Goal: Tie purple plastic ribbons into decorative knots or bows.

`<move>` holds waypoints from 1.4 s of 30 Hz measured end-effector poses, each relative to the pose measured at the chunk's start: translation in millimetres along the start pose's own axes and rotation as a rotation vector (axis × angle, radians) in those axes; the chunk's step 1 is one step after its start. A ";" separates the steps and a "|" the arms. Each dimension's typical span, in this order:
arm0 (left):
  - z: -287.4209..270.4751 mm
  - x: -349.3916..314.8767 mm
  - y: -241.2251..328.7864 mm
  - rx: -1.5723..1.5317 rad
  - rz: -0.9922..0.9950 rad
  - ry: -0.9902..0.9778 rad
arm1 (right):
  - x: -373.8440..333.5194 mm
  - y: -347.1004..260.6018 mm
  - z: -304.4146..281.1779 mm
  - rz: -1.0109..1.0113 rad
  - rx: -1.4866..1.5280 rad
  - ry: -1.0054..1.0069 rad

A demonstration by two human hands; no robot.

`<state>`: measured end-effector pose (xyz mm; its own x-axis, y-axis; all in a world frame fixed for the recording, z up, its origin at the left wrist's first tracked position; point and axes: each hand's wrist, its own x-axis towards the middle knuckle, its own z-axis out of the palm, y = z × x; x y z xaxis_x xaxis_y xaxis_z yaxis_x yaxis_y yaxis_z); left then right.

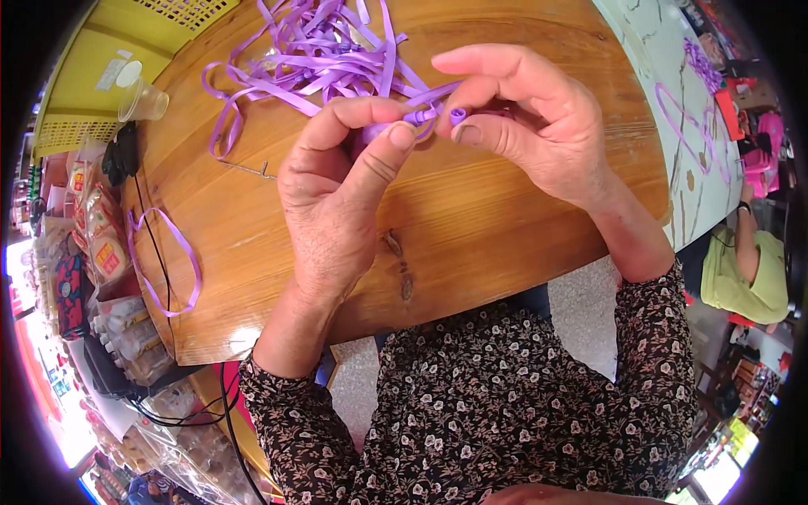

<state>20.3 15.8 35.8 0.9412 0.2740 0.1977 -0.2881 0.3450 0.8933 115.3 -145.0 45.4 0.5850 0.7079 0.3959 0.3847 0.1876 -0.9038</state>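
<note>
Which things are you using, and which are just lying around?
In use:
- left hand
- right hand
- purple pieces pinched in both hands
- purple ribbons, likely

Probably just lying around:
- cup
- yellow crate
- packets

The head camera looks steeply down from close above left hand [337,189] and right hand [547,126], floral shirt [505,412] at six o'clock.

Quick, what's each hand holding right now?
Left hand: closed, pinching a small purple cylindrical plastic-looking piece.
Right hand: closed, pinching a small purple hollow plastic-looking tube.
</note>
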 end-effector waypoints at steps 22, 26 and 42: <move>5.9 -5.0 -6.0 -0.139 -0.123 -0.062 | -1.0 2.9 1.3 -0.019 0.064 0.061; 10.2 -2.5 -7.7 -0.111 -0.066 -0.041 | 0.1 1.2 2.4 0.035 0.116 0.043; 11.6 -1.9 8.4 -0.346 -0.142 0.217 | 5.0 -8.2 22.6 -0.141 -0.089 0.132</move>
<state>18.2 7.8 47.7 0.9276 0.3713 -0.0400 -0.2351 0.6639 0.7099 98.9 -127.6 51.2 0.6069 0.5825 0.5407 0.5274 0.2138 -0.8223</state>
